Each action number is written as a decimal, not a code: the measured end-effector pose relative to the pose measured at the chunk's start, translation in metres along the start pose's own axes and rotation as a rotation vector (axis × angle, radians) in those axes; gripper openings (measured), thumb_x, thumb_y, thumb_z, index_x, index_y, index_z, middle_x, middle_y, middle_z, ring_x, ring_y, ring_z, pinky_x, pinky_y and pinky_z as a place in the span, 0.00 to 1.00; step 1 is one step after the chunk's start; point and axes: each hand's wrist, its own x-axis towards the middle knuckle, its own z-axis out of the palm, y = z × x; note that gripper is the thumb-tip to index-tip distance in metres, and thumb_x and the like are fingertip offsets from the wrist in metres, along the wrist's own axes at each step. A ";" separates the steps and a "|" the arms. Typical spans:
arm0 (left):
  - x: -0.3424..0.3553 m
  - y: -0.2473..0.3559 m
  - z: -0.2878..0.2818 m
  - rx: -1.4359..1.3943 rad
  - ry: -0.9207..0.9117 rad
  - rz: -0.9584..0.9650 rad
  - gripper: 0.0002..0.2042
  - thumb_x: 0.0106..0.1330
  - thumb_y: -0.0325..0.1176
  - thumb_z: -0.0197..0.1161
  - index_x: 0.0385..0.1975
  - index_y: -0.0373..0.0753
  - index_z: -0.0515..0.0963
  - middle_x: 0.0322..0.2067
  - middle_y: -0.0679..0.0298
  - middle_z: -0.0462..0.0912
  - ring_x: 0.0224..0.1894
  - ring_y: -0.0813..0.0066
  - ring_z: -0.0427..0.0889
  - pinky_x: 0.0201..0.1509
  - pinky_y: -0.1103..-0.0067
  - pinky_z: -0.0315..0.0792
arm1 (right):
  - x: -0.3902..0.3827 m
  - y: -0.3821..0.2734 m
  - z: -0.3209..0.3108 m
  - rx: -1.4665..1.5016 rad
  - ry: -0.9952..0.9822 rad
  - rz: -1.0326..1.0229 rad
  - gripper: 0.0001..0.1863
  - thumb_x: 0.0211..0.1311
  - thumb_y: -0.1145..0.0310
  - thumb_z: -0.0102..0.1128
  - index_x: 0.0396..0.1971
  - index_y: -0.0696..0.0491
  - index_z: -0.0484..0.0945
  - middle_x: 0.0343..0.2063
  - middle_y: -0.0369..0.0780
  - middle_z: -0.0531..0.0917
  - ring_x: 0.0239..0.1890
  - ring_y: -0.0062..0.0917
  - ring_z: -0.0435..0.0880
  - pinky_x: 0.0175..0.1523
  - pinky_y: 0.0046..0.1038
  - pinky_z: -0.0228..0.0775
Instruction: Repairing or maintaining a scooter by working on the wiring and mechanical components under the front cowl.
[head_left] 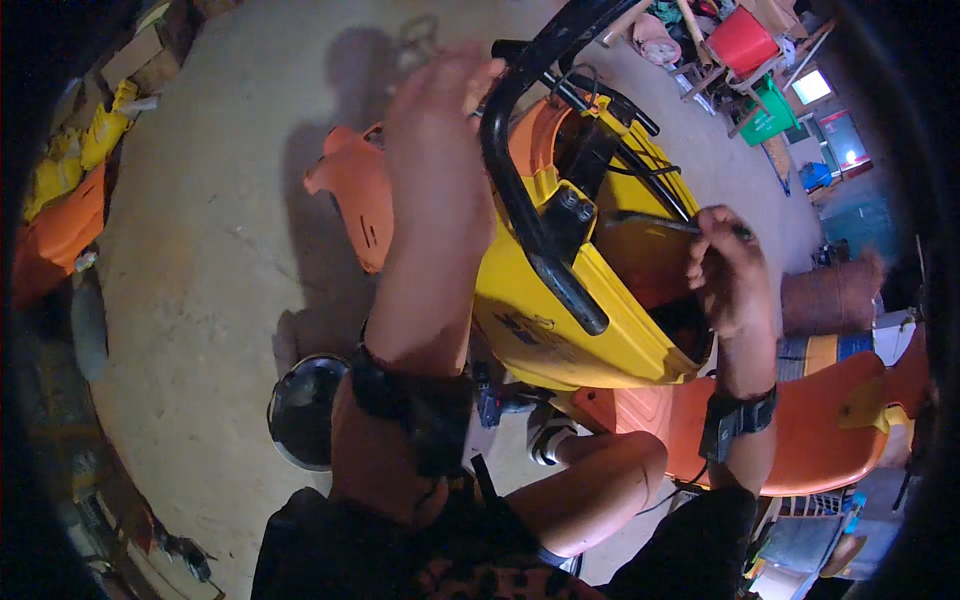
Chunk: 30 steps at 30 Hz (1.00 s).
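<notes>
In the head view, the left arm rises through the centre, its hand (450,85) near the black bar (541,245) at upper centre; blur means I cannot tell how far its fingers are open or whether they hold anything. The right arm comes up at right, wrist bent inward, the right hand (730,268) with fingers curled round a thin dark rod (655,220) reaching over the opening of the yellow shell (570,335), centre right.

At upper right are 1 red bucket (742,42) and 1 green bin (770,112), contents indistinct. A dark round object (303,415) lies lower left of centre, partly behind the left arm. The left forearm also covers part of an orange panel (358,200).
</notes>
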 end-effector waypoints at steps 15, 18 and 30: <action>0.010 -0.016 -0.011 -0.353 0.323 -0.301 0.09 0.67 0.36 0.47 0.37 0.37 0.69 0.35 0.59 0.79 0.41 0.68 0.78 0.50 0.72 0.73 | -0.015 0.009 0.020 0.077 0.098 0.073 0.08 0.58 0.68 0.62 0.31 0.56 0.76 0.19 0.37 0.79 0.18 0.22 0.78 0.23 0.22 0.71; 0.023 -0.010 -0.022 -0.317 0.337 -0.291 0.09 0.68 0.34 0.45 0.38 0.36 0.68 0.35 0.59 0.78 0.42 0.66 0.79 0.50 0.70 0.74 | -0.004 0.008 0.017 0.049 -0.056 0.040 0.07 0.58 0.68 0.63 0.28 0.56 0.77 0.18 0.36 0.78 0.17 0.20 0.77 0.22 0.21 0.68; 0.022 -0.015 -0.031 -0.436 0.147 -0.358 0.06 0.65 0.33 0.47 0.29 0.40 0.70 0.27 0.64 0.79 0.31 0.68 0.79 0.43 0.71 0.76 | 0.046 -0.008 0.003 -0.264 -0.238 -0.028 0.18 0.57 0.60 0.66 0.39 0.55 0.71 0.23 0.35 0.79 0.24 0.19 0.80 0.29 0.17 0.69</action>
